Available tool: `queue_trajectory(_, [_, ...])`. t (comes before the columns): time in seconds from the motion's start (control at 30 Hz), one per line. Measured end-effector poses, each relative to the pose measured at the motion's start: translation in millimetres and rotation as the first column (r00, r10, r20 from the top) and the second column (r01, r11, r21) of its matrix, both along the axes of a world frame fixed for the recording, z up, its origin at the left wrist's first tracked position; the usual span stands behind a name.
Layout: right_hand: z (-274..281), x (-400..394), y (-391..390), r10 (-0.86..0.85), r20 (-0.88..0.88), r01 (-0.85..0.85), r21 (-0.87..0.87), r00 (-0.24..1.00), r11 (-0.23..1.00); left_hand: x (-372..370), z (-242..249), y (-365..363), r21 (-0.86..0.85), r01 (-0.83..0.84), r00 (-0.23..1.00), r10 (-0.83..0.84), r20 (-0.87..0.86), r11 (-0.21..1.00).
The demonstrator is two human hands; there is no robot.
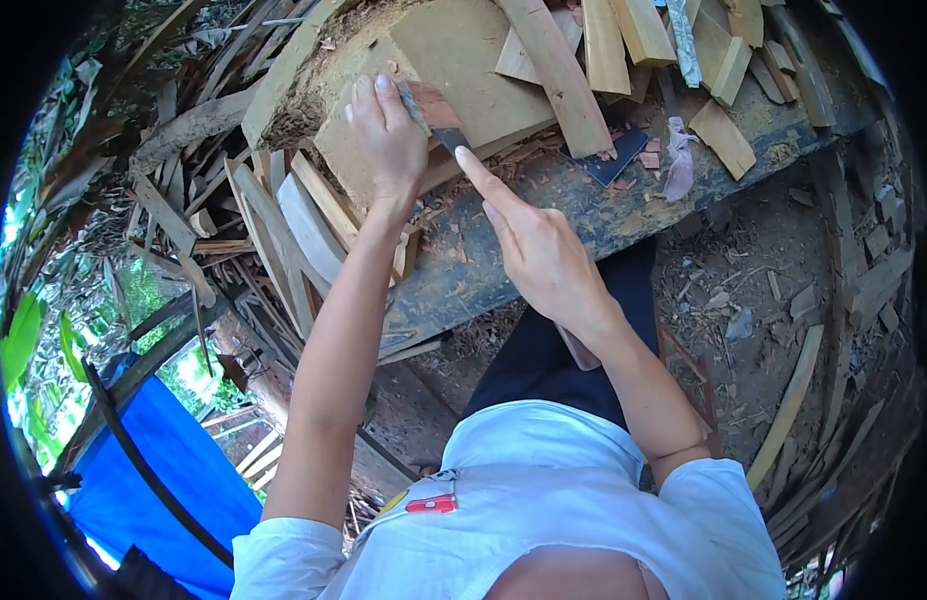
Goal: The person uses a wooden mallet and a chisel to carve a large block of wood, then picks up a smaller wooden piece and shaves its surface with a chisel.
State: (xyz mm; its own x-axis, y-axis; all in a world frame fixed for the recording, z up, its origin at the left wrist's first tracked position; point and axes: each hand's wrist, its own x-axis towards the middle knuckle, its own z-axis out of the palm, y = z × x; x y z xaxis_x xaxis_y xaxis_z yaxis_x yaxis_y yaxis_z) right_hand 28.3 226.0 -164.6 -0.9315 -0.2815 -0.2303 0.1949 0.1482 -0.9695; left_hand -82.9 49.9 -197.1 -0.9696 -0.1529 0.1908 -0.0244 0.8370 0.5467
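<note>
My left hand (387,135) is closed around a small reddish-brown piece of wood (436,106), which it presses against a large pale wood block (479,50). My right hand (549,255) grips a knife (448,139), its index finger stretched along the back of the dark blade. The knife's long handle (580,347) sticks out behind the wrist. The blade lies against the near end of the reddish wood; its edge is hidden. Reddish shavings (454,235) are scattered on the dark bench plank (464,275) below both hands.
Cut wood pieces (604,45) are piled at the back right. A dark flat sheet (618,160) and a pinkish rag (680,160) lie on the plank. Wooden strips (274,235) lean at the left. A blue tarp (164,470) hangs at lower left. Wood scraps litter the ground.
</note>
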Motion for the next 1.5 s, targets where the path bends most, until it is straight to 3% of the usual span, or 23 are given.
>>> queue_trajectory(0.13, [1, -25, -4, 0.022, 0.086, -0.023, 0.001, 0.996, 1.0, 3, 2, 3, -0.016, 0.002, 1.0, -0.002, -0.023, 1.0])
queue_trajectory(0.2, [-9, -16, -9, -0.062, -0.033, 0.062, -0.006, 0.998, 0.998, 2, 3, 5, -0.017, 0.004, 0.999, -0.005, -0.049, 1.0])
queue_trajectory(0.27, [-1, 2, -4, 0.004, -0.016, -0.003, 0.085, 1.0, 0.996, 3, -1, 4, -0.007, -0.005, 0.999, 0.005, -0.052, 1.0])
queue_trajectory(0.43, [4, -1, 1, 0.051, 0.024, -0.052, 0.067, 0.998, 0.996, 1, -5, -3, 0.008, 0.013, 1.0, -0.013, -0.022, 1.0])
queue_trajectory(0.63, [-2, 2, -7, -0.007, -0.038, 0.01, 0.094, 0.999, 0.996, 0, -5, -4, 0.044, 0.021, 0.999, -0.02, -0.024, 0.999])
queue_trajectory(0.8, [-14, -30, -30, -0.146, -0.104, 0.146, -0.009, 0.984, 0.989, 2, -5, -4, 0.045, 0.028, 0.999, -0.026, -0.033, 0.999])
queue_trajectory(0.93, [-8, 4, -11, -0.045, -0.105, 0.05, 0.049, 0.993, 0.998, 3, 3, 3, 0.042, -0.016, 1.0, 0.015, 0.022, 0.999])
queue_trajectory(0.97, [5, -4, -2, 0.057, 0.041, -0.059, 0.056, 0.998, 0.997, 2, 3, 1, 0.036, -0.018, 0.999, 0.017, 0.037, 0.999])
queue_trajectory(1.0, [0, -11, -5, 0.066, 0.047, -0.068, 0.057, 0.997, 0.996, 4, -3, -1, 0.038, -0.027, 0.999, 0.025, 0.043, 0.999])
queue_trajectory(1.07, [-13, -38, -13, -0.036, -0.074, 0.037, 0.007, 0.997, 0.999, 1, -7, 1, -0.051, 0.004, 0.981, -0.014, -0.196, 0.999])
queue_trajectory(1.13, [-9, -40, -6, 0.009, -0.018, -0.008, 0.064, 1.0, 0.998, 2, 2, 4, -0.036, 0.014, 0.994, -0.018, -0.112, 0.999])
queue_trajectory(1.2, [-11, -18, -4, -0.032, -0.124, 0.032, 0.001, 0.992, 0.999, 2, 4, 4, 0.018, -0.026, 0.999, 0.025, 0.02, 1.0])
queue_trajectory(1.23, [-9, -13, 1, 0.044, -0.057, -0.04, 0.063, 0.997, 0.997, 4, 4, 5, 0.002, 0.002, 1.0, -0.002, -0.019, 1.0])
queue_trajectory(1.33, [-3, -40, 2, 0.068, 0.039, -0.068, 0.008, 0.997, 0.998, 2, -5, -2, -0.001, -0.017, 0.999, 0.017, -0.043, 1.0])
queue_trajectory(1.43, [-3, -32, 1, 0.054, 0.022, -0.054, -0.01, 0.998, 0.998, 2, 4, 3, -0.033, -0.038, 0.998, 0.04, 0.051, 0.999])
queue_trajectory(1.5, [1, -17, 3, 0.054, -0.021, -0.053, 0.05, 0.998, 0.997, -1, 4, 5, -0.018, -0.018, 1.0, 0.018, 0.01, 1.0])
